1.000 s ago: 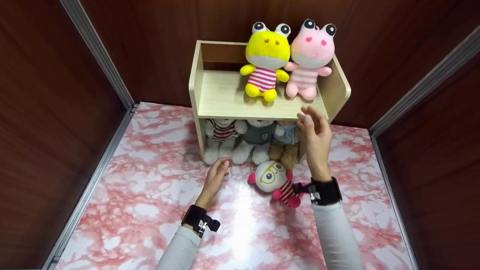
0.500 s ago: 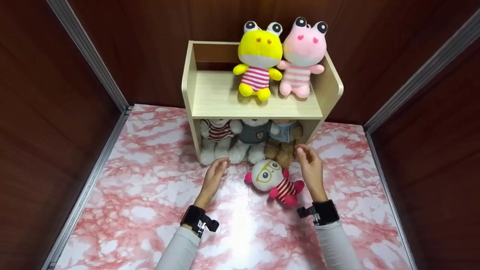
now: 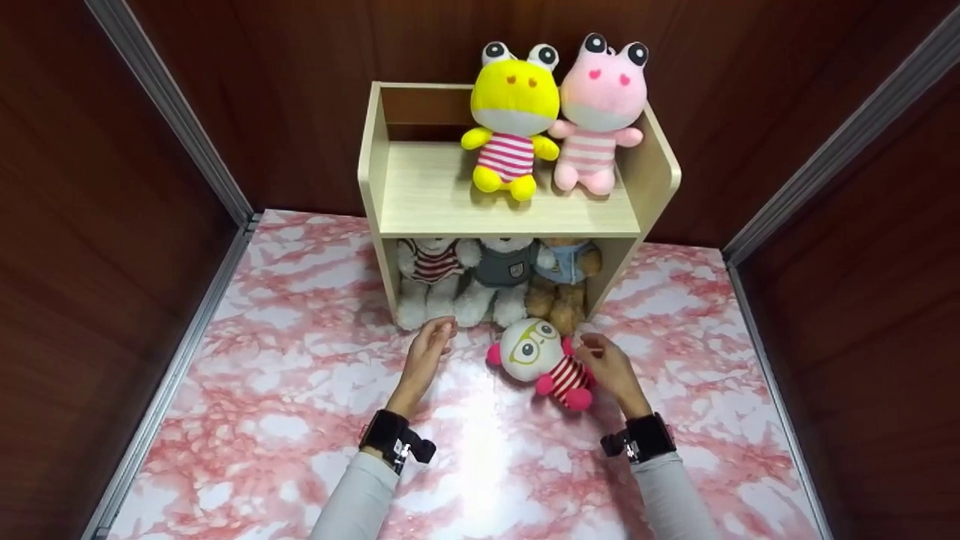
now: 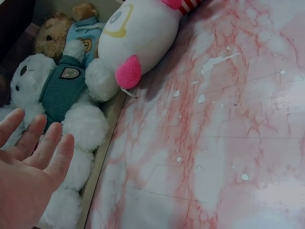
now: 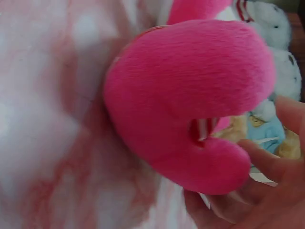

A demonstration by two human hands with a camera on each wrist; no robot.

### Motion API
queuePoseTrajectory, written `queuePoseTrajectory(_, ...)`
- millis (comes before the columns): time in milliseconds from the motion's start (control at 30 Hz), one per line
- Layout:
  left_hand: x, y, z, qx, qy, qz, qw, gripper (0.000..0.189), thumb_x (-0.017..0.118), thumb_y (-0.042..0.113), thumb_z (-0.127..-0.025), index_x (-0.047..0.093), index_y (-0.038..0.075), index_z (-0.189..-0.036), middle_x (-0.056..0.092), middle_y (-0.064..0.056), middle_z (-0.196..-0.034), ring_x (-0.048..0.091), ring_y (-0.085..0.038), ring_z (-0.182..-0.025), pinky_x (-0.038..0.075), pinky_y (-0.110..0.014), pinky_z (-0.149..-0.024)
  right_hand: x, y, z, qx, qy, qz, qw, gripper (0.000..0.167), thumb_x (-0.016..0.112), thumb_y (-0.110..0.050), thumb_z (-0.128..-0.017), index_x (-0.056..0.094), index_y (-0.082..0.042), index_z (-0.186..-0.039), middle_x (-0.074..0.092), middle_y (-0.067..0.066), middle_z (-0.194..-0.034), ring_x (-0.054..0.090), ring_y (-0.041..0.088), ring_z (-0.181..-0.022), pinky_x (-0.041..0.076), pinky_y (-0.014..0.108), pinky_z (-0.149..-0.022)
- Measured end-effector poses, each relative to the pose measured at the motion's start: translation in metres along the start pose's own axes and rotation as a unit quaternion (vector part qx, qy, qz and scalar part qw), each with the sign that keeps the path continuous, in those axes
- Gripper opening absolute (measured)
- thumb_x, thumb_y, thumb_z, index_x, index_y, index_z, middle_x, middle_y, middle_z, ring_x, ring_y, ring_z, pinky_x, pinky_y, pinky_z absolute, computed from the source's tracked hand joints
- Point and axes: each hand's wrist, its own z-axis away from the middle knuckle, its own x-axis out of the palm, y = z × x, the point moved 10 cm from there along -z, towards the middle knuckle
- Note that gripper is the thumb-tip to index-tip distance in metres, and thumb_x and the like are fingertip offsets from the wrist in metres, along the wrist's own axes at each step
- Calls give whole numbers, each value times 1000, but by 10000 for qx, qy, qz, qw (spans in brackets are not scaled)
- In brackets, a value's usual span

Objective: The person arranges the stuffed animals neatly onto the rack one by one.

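A plush doll [image 3: 530,351] with a white head, yellow glasses, pink ears and feet and a red-striped body lies on its back, in front of the small shelf unit [image 3: 510,225]. My right hand [image 3: 609,365] is at its right side, fingertips right by the body. In the right wrist view, the fingers [image 5: 267,160] lie loosely beside and below its pink foot [image 5: 190,71], not closed round it. My left hand [image 3: 427,351] hovers with relaxed fingers before the shelf's lower left, holding nothing. Nearest to it are white teddy bears [image 4: 86,126] on the lower shelf.
A yellow frog plush [image 3: 514,120] and a pink frog plush [image 3: 598,112] sit on the upper shelf, towards its right. A brown teddy bear [image 3: 564,270] in blue stands lower right, behind the doll. Dark wooden panels [image 3: 862,337] enclose the marbled surface [image 3: 247,390].
My right hand has come down from the upper shelf's front edge to the plush doll's right side. The left hand has stayed put. The view has shifted slightly.
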Motion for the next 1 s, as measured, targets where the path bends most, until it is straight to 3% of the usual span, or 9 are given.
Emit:
queuePoseTrajectory(233, 4, 28, 13, 30, 40, 17, 10000, 39, 45, 16, -112, 53, -14, -137, 58, -33, -134, 51, -53, -129, 43, -67, -104, 13, 17, 3, 297, -513, 27, 9982, 46, 69, -25, -100, 61, 8, -132, 67, 23, -115, 64, 30, -100, 51, 36, -87)
queuePoseTrajectory(467, 7, 31, 11, -27, -4, 50, 10000, 41, 44, 16, -112, 51, -14, -139, 60, -28, -134, 54, -47, -129, 49, -55, -101, 17, 25, 4, 376, -768, -318, 9958, 51, 74, -27, -97, 63, 8, -132, 68, 18, -116, 62, 16, -95, 50, 27, -84)
queuePoseTrajectory(600, 8, 31, 10, -34, -37, -2, 10000, 41, 44, 17, -112, 51, -14, -139, 61, -27, -135, 57, -42, -128, 49, -54, -101, 18, 20, 7, 202, -1033, -450, 9934, 44, 70, -20, -100, 63, 14, -129, 71, 22, -112, 66, 19, -94, 53, 28, -83)
queuePoseTrajectory(767, 10, 31, 10, -40, -73, 97, 9999, 41, 45, 16, -112, 51, -15, -139, 60, -29, -135, 53, -49, -130, 47, -58, -102, 19, 13, 12, 113, -1296, -609, 9896, 30, 67, -5, -100, 66, 19, -118, 70, 29, -112, 66, 24, -97, 52, 25, -83)
queuePoseTrajectory(1000, 8, 30, 13, -33, -21, -44, 10000, 41, 44, 16, -112, 52, -14, -138, 58, -34, -134, 55, -48, -127, 49, -55, -101, 16, 15, 17, 232, -1309, -583, 9894, 29, 71, -11, -98, 72, 10, -119, 73, 17, -108, 67, 16, -88, 55, 28, -80)
